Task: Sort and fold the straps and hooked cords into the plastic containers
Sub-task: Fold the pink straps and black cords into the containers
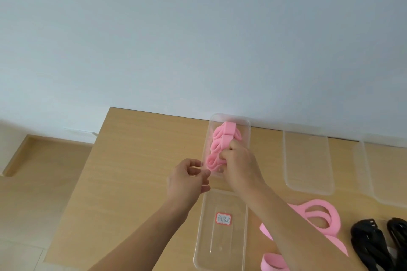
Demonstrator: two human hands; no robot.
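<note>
Pink straps (217, 146) folded in loops, filling container (247, 136).

The scene is viewed from one head-worn camera, tilted forward and down over the wooden table (136, 160). The far wall (176, 39) fills the upper frame. Close range is kept.

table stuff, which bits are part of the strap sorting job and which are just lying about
Part of the job:
- folded pink straps in the far container, right hand pressing them
- loose pink straps
- black straps
- clear lids or trays: labelled one, another
- left hand, at the container's edge

Just lying about:
- nothing visible on the table
</note>
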